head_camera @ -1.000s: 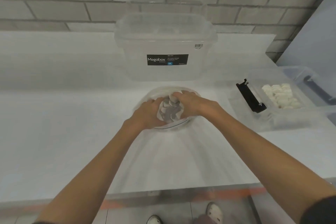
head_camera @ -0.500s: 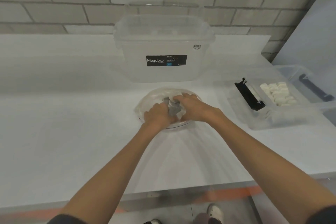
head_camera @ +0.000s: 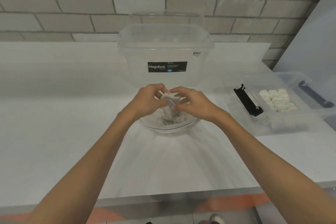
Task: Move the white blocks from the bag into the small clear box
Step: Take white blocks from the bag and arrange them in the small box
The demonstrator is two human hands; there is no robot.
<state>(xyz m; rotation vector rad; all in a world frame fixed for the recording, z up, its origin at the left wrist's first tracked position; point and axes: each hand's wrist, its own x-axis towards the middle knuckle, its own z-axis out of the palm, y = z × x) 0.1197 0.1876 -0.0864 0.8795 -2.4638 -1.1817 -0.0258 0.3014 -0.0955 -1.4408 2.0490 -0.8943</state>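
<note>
The left hand (head_camera: 147,100) and right hand (head_camera: 192,103) fingers (head_camera: 179,90) pinch the crumpled bag (head_camera: 168,109) over a clear bowl (head_camera: 171,129); right of them the small clear box (head_camera: 283,125) holds white blocks (head_camera: 276,100); a big tub (head_camera: 138,71) stands beyond

Left hand (head_camera: 147,101), right hand (head_camera: 195,104): both curled

Megabox tub (head_camera: 138,71) blocks path just behind bowl (head_camera: 169,128). Bare countertop (head_camera: 54,123) left, front. Small clear box (head_camera: 283,123) right, apart.
</note>
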